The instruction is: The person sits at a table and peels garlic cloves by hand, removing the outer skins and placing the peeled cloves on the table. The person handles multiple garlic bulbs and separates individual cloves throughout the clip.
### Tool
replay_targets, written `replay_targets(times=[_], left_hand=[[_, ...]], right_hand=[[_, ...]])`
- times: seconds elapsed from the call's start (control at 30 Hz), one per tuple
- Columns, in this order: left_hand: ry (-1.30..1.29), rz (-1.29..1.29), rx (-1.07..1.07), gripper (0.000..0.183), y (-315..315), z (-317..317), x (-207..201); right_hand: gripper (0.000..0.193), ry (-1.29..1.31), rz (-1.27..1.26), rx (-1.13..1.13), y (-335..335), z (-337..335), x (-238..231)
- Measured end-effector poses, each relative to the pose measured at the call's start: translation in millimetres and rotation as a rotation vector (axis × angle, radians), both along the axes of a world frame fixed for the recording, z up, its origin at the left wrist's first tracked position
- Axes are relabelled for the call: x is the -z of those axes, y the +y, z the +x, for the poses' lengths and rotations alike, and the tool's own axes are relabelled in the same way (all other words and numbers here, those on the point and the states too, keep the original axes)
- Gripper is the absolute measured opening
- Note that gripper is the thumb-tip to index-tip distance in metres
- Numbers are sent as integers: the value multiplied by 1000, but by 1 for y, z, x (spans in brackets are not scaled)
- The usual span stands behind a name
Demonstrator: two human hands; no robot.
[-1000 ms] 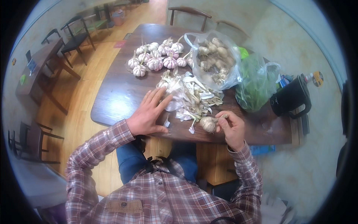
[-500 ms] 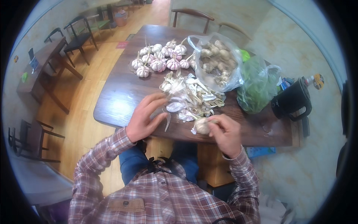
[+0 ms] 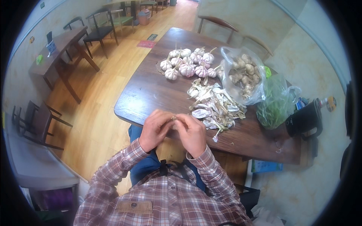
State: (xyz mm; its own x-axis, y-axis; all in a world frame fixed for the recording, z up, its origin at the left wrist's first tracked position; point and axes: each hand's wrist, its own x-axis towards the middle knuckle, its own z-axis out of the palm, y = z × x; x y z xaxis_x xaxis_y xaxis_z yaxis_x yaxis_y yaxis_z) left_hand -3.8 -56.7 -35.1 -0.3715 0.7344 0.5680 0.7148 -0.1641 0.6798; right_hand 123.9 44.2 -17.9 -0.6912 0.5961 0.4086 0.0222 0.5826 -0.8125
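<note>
Close together at the table's near edge, my left hand (image 3: 154,127) and my right hand (image 3: 192,132) are both closed on a garlic bulb (image 3: 174,118). Only a small brownish part of it shows between the fingertips; the rest is hidden. Just beyond my right hand lies a pile of peeled-off garlic skins (image 3: 215,103), dry and whitish. Cleaned garlic bulbs (image 3: 187,69), white and pinkish with short stems, sit in a group farther back. Right of them, an open clear plastic bag (image 3: 229,88) contains several dirtier, brownish bulbs.
A plastic bag of green vegetables (image 3: 272,105) stands at the table's right side, beside a black electric kettle (image 3: 306,119). The dark wooden table (image 3: 137,90) has a chair (image 3: 217,22) behind it. Another table (image 3: 62,45) and chairs are off to the left.
My right hand has moved left with the garlic bulb, away from the front of the skins. My left hand has come off the pile and met it. The whole view has shifted.
</note>
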Motion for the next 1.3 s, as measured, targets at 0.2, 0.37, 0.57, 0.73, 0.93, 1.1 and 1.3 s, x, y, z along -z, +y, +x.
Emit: replay_targets(times=[0.2, 0.37, 0.57, 0.73, 0.93, 1.1, 1.3], left_hand=[[21, 41, -1, 22, 1, 4, -2], [-17, 51, -5, 22, -1, 9, -9], [7, 21, -82, 23, -2, 20, -17], [178, 53, -102, 24, 0, 21, -14], [275, 77, -98, 20, 0, 25, -13], [-196, 219, -72, 11, -7, 25, -8], [-839, 474, -19, 8, -12, 28, -10]], right_hand=[[13, 59, 71, 30, -6, 3, -8], [11, 75, -116, 2, -6, 5, -7], [10, 28, -5, 5, -1, 8, -7], [9, 32, 46, 45, 1, 9, -6], [6, -17, -80, 120, -1, 3, 11], [11, 79, -418, 155, 3, 3, 12], [13, 322, -766, 113, 14, 12, -9]])
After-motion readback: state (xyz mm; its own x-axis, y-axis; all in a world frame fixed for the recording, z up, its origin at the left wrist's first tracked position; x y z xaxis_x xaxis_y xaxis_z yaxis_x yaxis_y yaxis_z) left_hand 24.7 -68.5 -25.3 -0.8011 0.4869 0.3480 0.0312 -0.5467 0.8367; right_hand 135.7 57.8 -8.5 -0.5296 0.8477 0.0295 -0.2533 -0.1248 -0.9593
